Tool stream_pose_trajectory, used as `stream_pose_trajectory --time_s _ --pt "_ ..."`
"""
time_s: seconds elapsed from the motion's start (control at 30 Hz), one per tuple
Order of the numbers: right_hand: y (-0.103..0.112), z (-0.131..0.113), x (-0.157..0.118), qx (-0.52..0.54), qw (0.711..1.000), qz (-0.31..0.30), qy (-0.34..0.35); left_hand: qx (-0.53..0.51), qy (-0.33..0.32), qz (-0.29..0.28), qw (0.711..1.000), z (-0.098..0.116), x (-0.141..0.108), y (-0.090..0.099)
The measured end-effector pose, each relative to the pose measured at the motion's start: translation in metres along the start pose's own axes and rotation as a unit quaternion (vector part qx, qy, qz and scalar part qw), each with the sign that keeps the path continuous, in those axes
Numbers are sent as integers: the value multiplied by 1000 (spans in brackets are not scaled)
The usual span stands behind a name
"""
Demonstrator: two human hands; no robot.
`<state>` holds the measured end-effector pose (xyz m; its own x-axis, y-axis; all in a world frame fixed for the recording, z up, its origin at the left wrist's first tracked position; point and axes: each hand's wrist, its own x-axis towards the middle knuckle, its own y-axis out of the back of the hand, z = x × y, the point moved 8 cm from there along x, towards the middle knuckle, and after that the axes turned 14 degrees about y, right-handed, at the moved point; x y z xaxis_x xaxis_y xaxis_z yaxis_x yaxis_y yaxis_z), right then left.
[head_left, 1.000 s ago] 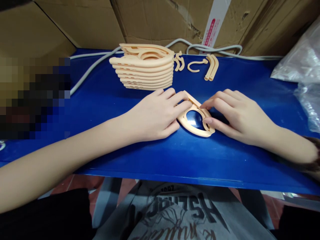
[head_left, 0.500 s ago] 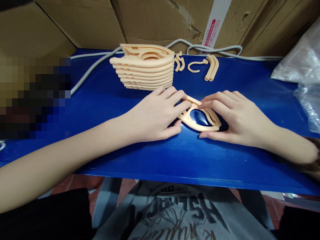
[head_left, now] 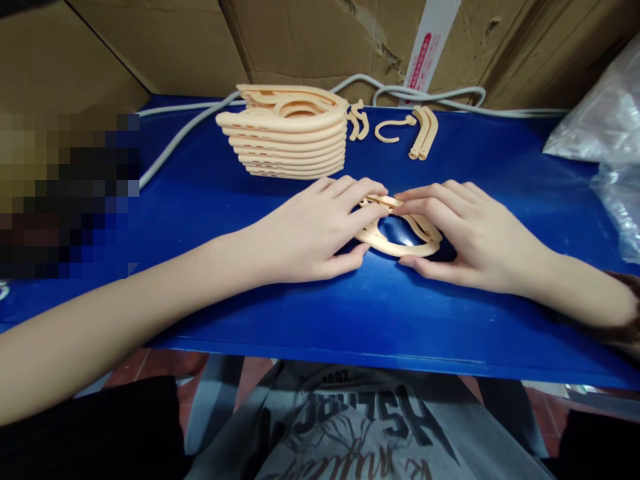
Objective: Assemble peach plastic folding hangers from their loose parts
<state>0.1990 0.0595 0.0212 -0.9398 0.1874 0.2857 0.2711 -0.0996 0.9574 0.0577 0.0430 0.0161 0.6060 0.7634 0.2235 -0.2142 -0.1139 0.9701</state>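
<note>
A beige plastic folding hanger [head_left: 387, 249] lies on the blue table between my two hands. Around its left end, the fingers and thumb of my left hand [head_left: 333, 230] are closed, covering that end. My right hand [head_left: 457, 233] grips the other end, fingertips on the upper edge and thumb at the lower rim. Behind my left hand stands a neat stack of matching folded hangers [head_left: 295, 140]. To the right of it lie small curved pieces [head_left: 358, 121], a loose hook [head_left: 387, 133] and two curved arms [head_left: 424, 133] side by side.
Cardboard [head_left: 310, 43] walls the back of the blue table [head_left: 300, 320]. A grey-white cable [head_left: 185, 133] runs along the rear edge and left side. Clear plastic bags [head_left: 590, 113] bulge in at the right. A blurred-out patch covers the far left.
My fingers and thumbs have shifted slightly on the hanger, with my left thumb now closer to its lower edge. The hanger has tilted a little. The stack and loose parts stay put.
</note>
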Motion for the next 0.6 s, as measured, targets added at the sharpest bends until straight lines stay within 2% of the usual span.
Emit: stream_pose_trajectory --time_s 0.6 --pt "-1 -4 1 6 999 0 34 10 -9 9 1000 1 -1 1"
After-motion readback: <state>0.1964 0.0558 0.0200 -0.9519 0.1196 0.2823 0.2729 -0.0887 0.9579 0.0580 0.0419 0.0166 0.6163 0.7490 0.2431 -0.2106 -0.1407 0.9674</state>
